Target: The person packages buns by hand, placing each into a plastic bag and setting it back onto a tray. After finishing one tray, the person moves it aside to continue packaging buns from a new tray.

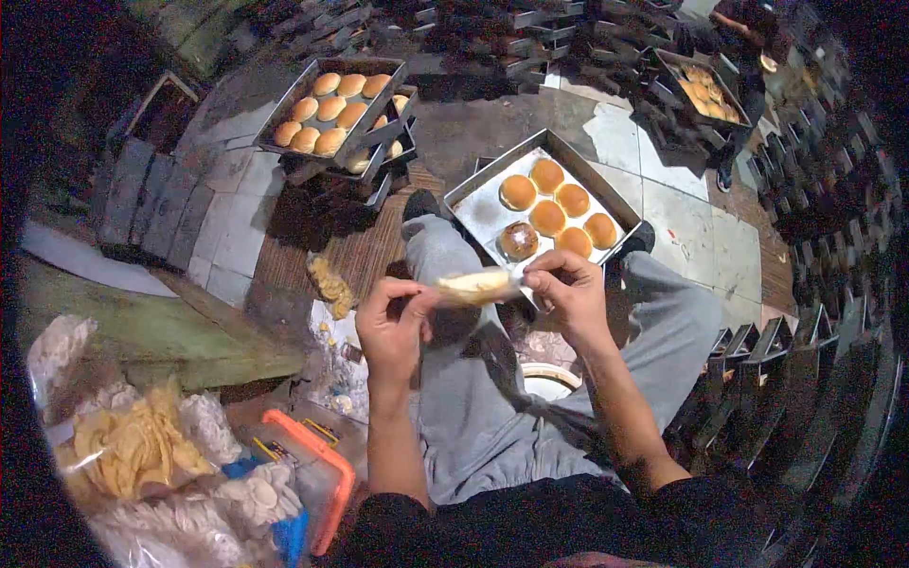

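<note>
Between my two hands is a pale bun (473, 286), seen edge-on and blurred by motion; a thin clear wrapper seems to surround it. My left hand (393, 322) pinches its left end with thumb and fingers. At the other end, my right hand (573, 295) pinches a whitish, filmy edge. Just beyond my hands, a metal tray (481, 206) holds several golden buns (547, 218). One darker bun (518, 241) with a whitish patch sits at the tray's near left corner.
Stacked trays (402, 76) of buns stand at the far left. Another bun tray (705, 90) is far right, near a person (748, 57). Clear plastic bags (227, 426) with yellowish contents lie lower left, beside an orange plastic rim (343, 473). Dark trays (795, 379) line the right side.
</note>
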{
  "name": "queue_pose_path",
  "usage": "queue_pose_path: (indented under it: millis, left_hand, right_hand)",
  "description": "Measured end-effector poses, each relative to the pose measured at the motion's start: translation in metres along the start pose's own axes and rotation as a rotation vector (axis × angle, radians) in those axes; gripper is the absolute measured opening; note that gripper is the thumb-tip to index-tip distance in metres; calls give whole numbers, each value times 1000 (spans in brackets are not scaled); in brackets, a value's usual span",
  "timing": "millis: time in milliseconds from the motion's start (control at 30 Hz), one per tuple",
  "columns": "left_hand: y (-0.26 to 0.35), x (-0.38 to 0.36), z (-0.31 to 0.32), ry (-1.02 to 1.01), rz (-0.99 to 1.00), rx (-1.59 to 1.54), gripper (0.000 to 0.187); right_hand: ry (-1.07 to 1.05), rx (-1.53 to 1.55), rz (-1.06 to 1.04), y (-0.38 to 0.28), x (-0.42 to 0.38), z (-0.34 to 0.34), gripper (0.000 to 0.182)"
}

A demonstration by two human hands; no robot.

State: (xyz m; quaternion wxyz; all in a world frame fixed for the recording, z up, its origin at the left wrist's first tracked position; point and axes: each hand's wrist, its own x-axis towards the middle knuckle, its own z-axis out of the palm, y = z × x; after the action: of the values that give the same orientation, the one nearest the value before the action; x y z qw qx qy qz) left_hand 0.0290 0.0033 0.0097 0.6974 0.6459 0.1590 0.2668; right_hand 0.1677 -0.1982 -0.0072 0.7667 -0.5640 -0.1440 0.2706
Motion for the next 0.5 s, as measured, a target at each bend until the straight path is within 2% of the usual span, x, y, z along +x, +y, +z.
queue_pose_path:
  millis: [67,100,133,200,267,300,333,367,400,467,500]
  left_hand:
    - [0,9,4,66,289,268,9]
    - [2,14,4,61,266,366,12]
    - [-1,22,8,60,256,364,12]
    - [-8,40,12,-27,232,598,16]
    - [-6,36,6,48,289,717,19]
    - [0,30,2,70,244,697,19]
    - [4,23,-2,96,201,676,19]
    - [-15,15,-16,97,25,537,21]
    - [-24,5,-25,106,12,548,21]
    - [-41,-10,-36,144,-535,178,23]
    - [-59,-22,-38,198,-534,106,24]
  right_hand:
    - [128,-102,-91,-6,8,8,9]
    - [164,-217,-87,-10,16,10,13]
    - [114,-304,-115,-17,24,19,17]
    - [3,-357,71,-7,46,23,18]
    - [44,61,117,31,71,13,20]
    - [4,-109,111,38,67,3,20]
    - [1,-72,64,57,61,3,21]
    - [-25,11,161,75,55,3,21]
    - [-46,96,266,93,45,4,22]
    - [26,213,435,122,28,12,23]
    - [38,312,455,135,24,16,31]
